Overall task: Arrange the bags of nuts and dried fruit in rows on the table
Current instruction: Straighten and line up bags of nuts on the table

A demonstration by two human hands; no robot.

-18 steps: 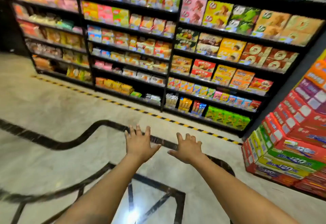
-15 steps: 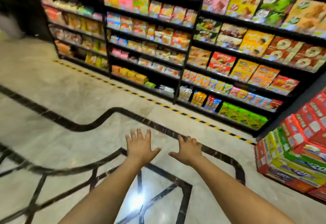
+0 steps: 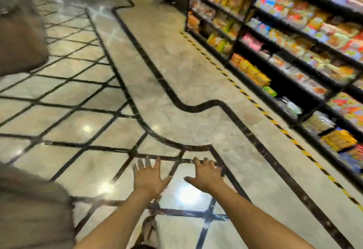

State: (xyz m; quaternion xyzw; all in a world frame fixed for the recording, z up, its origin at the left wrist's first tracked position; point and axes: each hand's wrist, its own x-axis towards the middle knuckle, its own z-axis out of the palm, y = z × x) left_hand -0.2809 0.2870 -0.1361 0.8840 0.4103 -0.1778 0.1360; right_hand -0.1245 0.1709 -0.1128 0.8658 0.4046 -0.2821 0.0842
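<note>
My left hand and my right hand are stretched out in front of me over the shop floor, palms down, fingers spread, with nothing in either. No bags of nuts or dried fruit can be made out as such, and no table top shows plainly. The picture is blurred by motion.
Black shelves full of coloured snack packs run along the right, edged by a yellow-black floor stripe. The floor is glossy beige marble with black inlay lines. Brownish rounded objects stand at the upper left and lower left.
The view has swung to the left: the shelves moved from the middle to the right edge, and more floor shows. Both hands stay out in front, spread and empty.
</note>
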